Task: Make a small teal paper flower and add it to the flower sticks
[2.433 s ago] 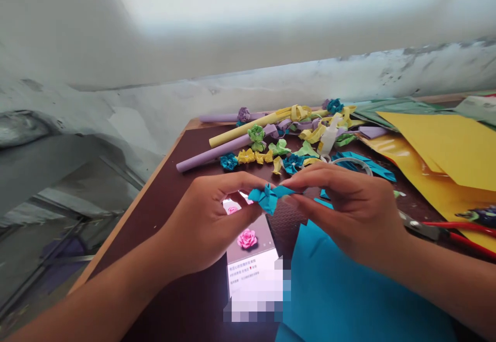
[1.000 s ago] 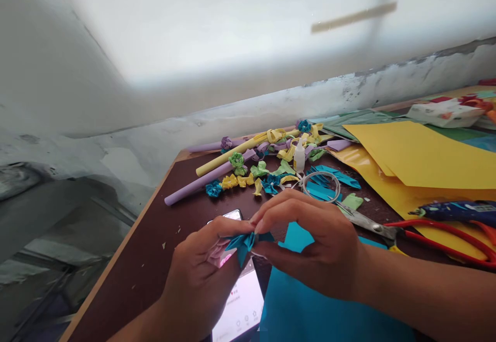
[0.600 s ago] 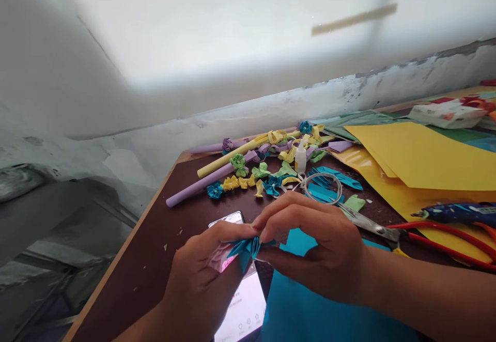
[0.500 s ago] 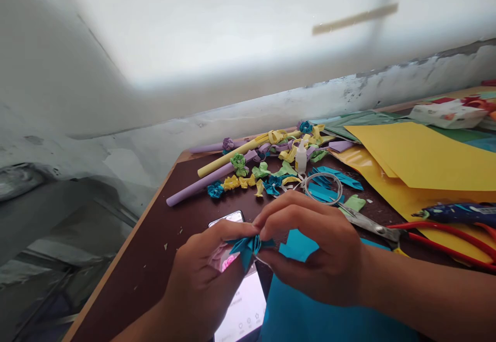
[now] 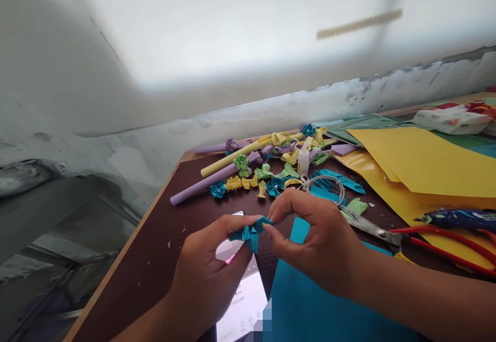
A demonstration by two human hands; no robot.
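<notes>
A small folded blue paper piece (image 5: 250, 232) is pinched between both hands above the dark brown table (image 5: 166, 223). My left hand (image 5: 209, 275) grips its left end with thumb and forefinger. My right hand (image 5: 318, 241) grips its right end with thumb and fingertips. A phone (image 5: 242, 300) with a lit screen lies under the hands, partly hidden by them. A blue paper sheet (image 5: 318, 306) lies below my right hand.
Rolled purple and yellow paper tubes (image 5: 211, 182), several small crumpled paper flowers (image 5: 242, 164), a white glue bottle (image 5: 303, 160) and a tape ring (image 5: 327, 184) lie behind the hands. Yellow sheets (image 5: 422, 164) and red-handled scissors (image 5: 418, 236) are at the right. A wall runs behind the table's left edge.
Both hands have kept working the blue paper piece and have lifted it slightly; the right fingers have shifted their pinch on its right end. The view has drifted a little.
</notes>
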